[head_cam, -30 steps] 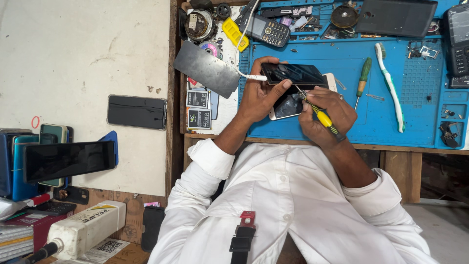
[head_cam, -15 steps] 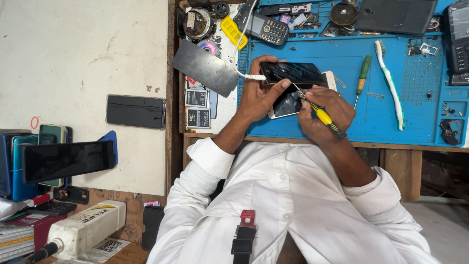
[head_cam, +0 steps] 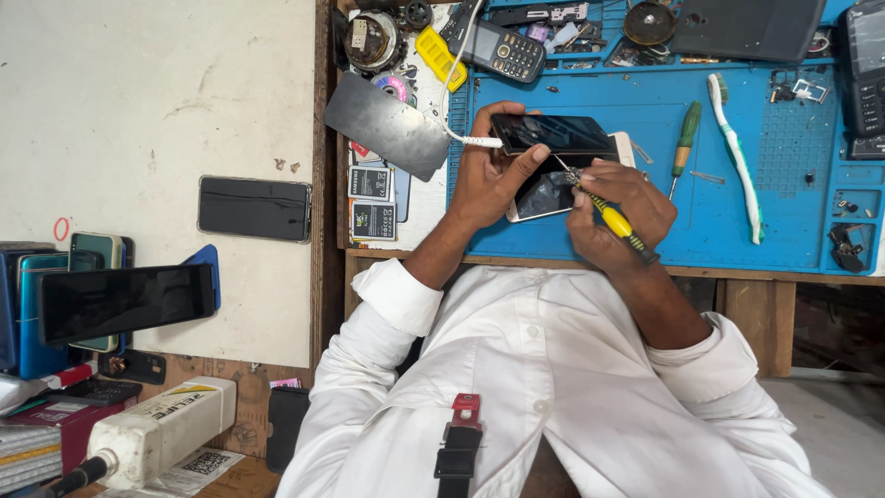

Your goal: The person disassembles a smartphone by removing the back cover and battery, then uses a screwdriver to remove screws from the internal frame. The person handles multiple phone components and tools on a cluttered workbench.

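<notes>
Landmark: blue mat (head_cam: 737, 207), on the bench.
White shirt (head_cam: 553, 397): nearest the camera, below the mat's near edge, sleeves rolled.
Right hand (head_cam: 616, 214): over the mat's near middle, fingers closed around a yellow screwdriver (head_cam: 616, 224); its tip points up-left at the phones.
Left hand (head_cam: 489, 175): at the mat's left edge, thumb and fingers clamped on a black phone (head_cam: 553, 134).
Black phone: held just above the mat's centre, a white cable (head_cam: 461, 83) plugged into its left end.
Second phone (head_cam: 546, 194): flat on the mat, under the black one, between the hands.
Green screwdriver (head_cam: 684, 138): on the mat, right of the hands.
Toothbrush (head_cam: 735, 152): further right on the mat.
Keypad phone (head_cam: 502, 48): at the mat's far-left corner.
</notes>
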